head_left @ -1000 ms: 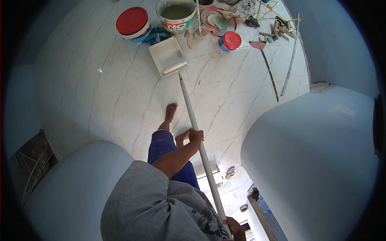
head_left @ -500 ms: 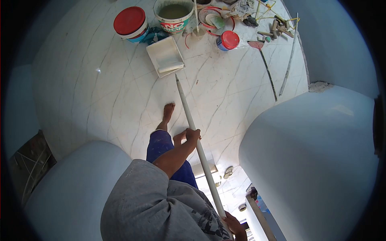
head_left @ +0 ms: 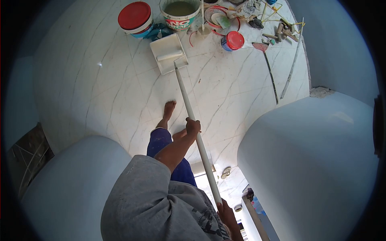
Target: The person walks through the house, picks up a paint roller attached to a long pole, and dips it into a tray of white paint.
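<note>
Left hand (head_left: 193,126) clamped around the long white pole (head_left: 192,122) at mid-length; right hand (head_left: 226,213) closed on the same pole at its near end, low by the grey shirt. Pole slanting away across the marble floor (head_left: 100,92), far end with the roller (head_left: 169,55) lying in the white paint tray (head_left: 169,53). Just beyond the tray: red-lidded bucket (head_left: 135,17), open paint bucket (head_left: 179,14), small red-lidded can (head_left: 232,41).

Head view, steeply down, floor (head_left: 120,92) distant
</note>
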The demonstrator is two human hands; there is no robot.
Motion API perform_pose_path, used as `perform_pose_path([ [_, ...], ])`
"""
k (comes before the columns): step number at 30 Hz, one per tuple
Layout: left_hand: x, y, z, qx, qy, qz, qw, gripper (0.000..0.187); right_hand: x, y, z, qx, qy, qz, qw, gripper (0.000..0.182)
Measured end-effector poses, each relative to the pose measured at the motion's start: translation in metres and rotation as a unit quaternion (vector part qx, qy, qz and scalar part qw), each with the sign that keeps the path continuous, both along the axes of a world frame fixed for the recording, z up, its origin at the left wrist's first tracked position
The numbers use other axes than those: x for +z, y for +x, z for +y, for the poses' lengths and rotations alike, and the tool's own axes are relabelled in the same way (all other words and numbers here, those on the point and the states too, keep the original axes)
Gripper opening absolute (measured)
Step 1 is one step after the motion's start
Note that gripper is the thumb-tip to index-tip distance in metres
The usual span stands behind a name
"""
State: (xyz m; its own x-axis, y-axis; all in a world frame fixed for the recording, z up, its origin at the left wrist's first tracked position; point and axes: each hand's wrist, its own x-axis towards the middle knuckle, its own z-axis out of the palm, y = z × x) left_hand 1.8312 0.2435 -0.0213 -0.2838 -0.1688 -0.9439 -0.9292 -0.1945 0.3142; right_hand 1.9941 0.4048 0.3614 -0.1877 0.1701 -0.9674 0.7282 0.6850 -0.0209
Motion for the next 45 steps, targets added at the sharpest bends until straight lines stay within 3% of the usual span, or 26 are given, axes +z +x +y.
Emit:
perform_pose_path([
  [2, -0.004, 0.003, -0.002, 0.007, -0.021, -0.001, 1.0, 0.043, 0.006, 0.007, 0.005, 0.004, -0.004, 0.011, 1.0, 0.04],
  [3, -0.006, 0.014, -0.01, 0.057, 0.117, 0.014, 0.991, 0.041, 0.007, 0.025, 0.018, 0.019, -0.003, 0.026, 0.999, 0.04],
  [5, -0.028, 0.045, 0.014, 0.019, 0.11, 0.047, 0.993, 0.044, 0.02, 0.028, 0.02, 0.038, -0.001, 0.035, 0.999, 0.04],
  [7, 0.006, 0.035, 0.014, 0.034, 0.126, 0.024, 0.991, 0.044, 0.042, 0.005, 0.008, 0.083, 0.036, -0.011, 0.996, 0.04],
  [8, 0.017, 0.031, 0.013, 0.043, 0.143, -0.002, 0.989, 0.044, 0.032, 0.025, 0.022, 0.183, -0.008, 0.087, 0.979, 0.039],
  [10, 0.0, 0.017, 0.005, 0.056, 0.199, -0.024, 0.978, 0.04, 0.011, 0.032, 0.021, 0.174, 0.032, 0.087, 0.98, 0.035],
  [12, 0.005, -0.006, -0.001, 0.024, -0.009, 0.017, 1.0, 0.036, -0.008, 0.019, 0.009, 0.126, 0.016, 0.06, 0.99, 0.034],
  [13, 0.008, -0.013, -0.008, 0.023, -0.01, 0.015, 1.0, 0.036, -0.014, 0.01, 0.002, 0.076, 0.0, 0.041, 0.996, 0.033],
  [18, 0.013, -0.002, -0.011, 0.037, 0.006, 0.036, 0.999, 0.037, 0.002, 0.016, -0.001, 0.108, -0.002, 0.096, 0.99, 0.036],
  [20, 0.006, 0.025, 0.004, 0.048, 0.049, 0.041, 0.997, 0.037, 0.027, 0.012, 0.0, 0.074, 0.032, 0.008, 0.997, 0.04],
  [22, 0.013, 0.03, 0.007, 0.061, 0.068, 0.01, 0.996, 0.037, 0.037, 0.012, 0.002, 0.073, 0.038, -0.002, 0.997, 0.043],
  [23, 0.01, 0.027, 0.001, 0.081, 0.131, -0.021, 0.988, 0.037, 0.035, 0.014, 0.005, 0.083, 0.037, 0.001, 0.996, 0.043],
  [25, 0.005, 0.018, 0.003, 0.059, 0.095, 0.017, 0.994, 0.038, 0.017, 0.019, 0.007, 0.059, 0.051, -0.029, 0.997, 0.042],
  [26, -0.005, 0.007, 0.004, 0.037, 0.007, 0.032, 0.999, 0.038, 0.005, 0.016, 0.006, 0.063, 0.052, -0.04, 0.996, 0.041],
  [28, 0.011, -0.02, -0.02, 0.062, 0.031, 0.033, 0.997, 0.038, -0.008, 0.007, -0.005, 0.059, 0.003, 0.024, 0.998, 0.039],
  [32, 0.006, -0.013, -0.026, 0.038, -0.005, 0.027, 0.999, 0.04, 0.003, 0.007, -0.01, 0.05, -0.016, 0.035, 0.998, 0.043],
  [33, 0.004, 0.001, -0.027, 0.071, 0.086, 0.029, 0.993, 0.041, 0.011, 0.009, -0.009, 0.049, -0.016, 0.035, 0.998, 0.043],
  [36, 0.025, 0.009, -0.01, 0.047, 0.035, 0.014, 0.998, 0.044, 0.028, 0.004, -0.006, 0.008, 0.035, -0.03, 0.999, 0.047],
  [38, 0.023, 0.012, -0.013, 0.096, 0.148, 0.011, 0.984, 0.043, 0.031, 0.001, -0.003, -0.004, 0.055, -0.069, 0.996, 0.049],
  [39, 0.02, 0.003, -0.005, 0.071, 0.053, 0.015, 0.996, 0.041, 0.022, 0.003, 0.0, 0.018, 0.043, -0.041, 0.998, 0.048],
  [45, 0.01, -0.035, -0.025, 0.087, 0.066, 0.049, 0.993, 0.041, 0.011, -0.029, -0.018, -0.01, 0.037, -0.027, 0.999, 0.046],
])
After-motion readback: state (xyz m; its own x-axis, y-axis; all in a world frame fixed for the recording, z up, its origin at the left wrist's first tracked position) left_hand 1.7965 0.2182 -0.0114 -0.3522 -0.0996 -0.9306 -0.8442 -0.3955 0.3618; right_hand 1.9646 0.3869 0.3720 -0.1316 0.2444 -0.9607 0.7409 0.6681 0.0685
